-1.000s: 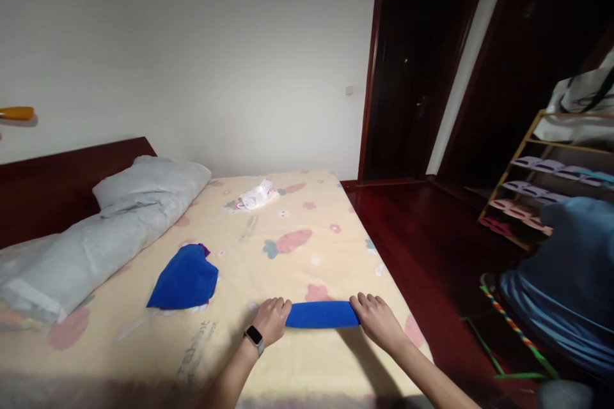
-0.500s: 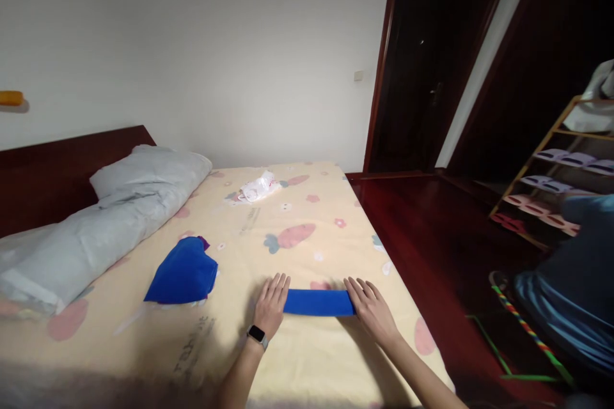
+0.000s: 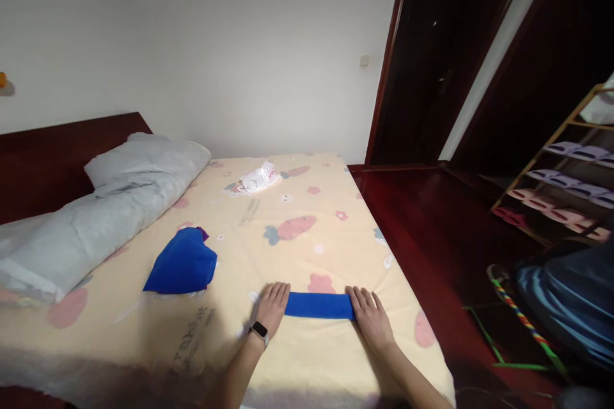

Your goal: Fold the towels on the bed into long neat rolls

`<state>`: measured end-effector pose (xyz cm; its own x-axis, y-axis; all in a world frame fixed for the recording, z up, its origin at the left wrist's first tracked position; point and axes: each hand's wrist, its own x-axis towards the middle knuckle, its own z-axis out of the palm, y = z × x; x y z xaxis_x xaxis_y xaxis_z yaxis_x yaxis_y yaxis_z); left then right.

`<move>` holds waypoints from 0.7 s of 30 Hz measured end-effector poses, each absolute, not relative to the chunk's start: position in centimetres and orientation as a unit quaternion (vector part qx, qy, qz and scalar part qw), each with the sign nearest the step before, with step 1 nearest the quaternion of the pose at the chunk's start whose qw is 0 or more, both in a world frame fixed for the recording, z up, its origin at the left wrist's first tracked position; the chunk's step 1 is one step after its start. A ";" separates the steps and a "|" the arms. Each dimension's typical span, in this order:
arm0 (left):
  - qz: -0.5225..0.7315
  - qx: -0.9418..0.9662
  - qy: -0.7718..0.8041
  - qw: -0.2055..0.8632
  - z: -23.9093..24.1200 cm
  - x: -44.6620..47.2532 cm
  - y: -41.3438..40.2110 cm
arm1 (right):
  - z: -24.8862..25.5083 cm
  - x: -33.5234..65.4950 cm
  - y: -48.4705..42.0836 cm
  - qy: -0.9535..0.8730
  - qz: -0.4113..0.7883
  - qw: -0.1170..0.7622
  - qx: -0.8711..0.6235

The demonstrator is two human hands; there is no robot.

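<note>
- On the bed (image 3: 316, 358) in front of us, one folded blue strip (image 3: 320, 305) lies flat, crosswise between our two hands.
- At its left end we rest the left hand (image 3: 272, 308), its fingers stretched forward and side by side, overlapping the edge.
- At its right end we lay the right hand (image 3: 370, 316), fingers extended and slightly apart, palm down; we cannot make out either thumb clearly.
- Between both sets of fingers, we see the middle of the strip uncovered.
- On our left wrist we count one watch (image 3: 259, 331).
- Elsewhere on the bed we count one blue cloth (image 3: 185, 262), left of the left hand, one white bundle (image 3: 259, 177) farther off and one grey quilt (image 3: 144, 198) by the headboard (image 3: 62, 153).
</note>
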<state>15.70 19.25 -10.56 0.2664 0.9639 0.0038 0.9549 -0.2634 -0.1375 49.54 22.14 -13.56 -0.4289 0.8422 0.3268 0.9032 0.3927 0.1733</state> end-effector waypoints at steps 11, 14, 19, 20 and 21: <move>0.002 -0.744 -0.668 -0.021 -11.7 16.0 18.4 | -14.3 49.6 22.2 -0.806 -0.152 0.135 -0.556; 0.023 -0.764 -0.640 -0.080 -10.3 15.9 18.1 | -14.4 49.8 22.1 -0.809 -0.135 0.149 -0.553; 0.005 -0.834 -0.550 -0.038 -9.2 17.0 18.0 | -14.5 50.7 22.1 -0.818 -0.107 0.198 -0.529; 0.014 -0.847 -0.531 -0.041 -9.3 17.3 18.2 | -14.5 50.8 22.2 -0.819 -0.103 0.206 -0.526; 0.022 -0.853 -0.520 -0.046 -9.4 17.5 18.5 | -14.5 50.9 22.4 -0.819 -0.098 0.213 -0.523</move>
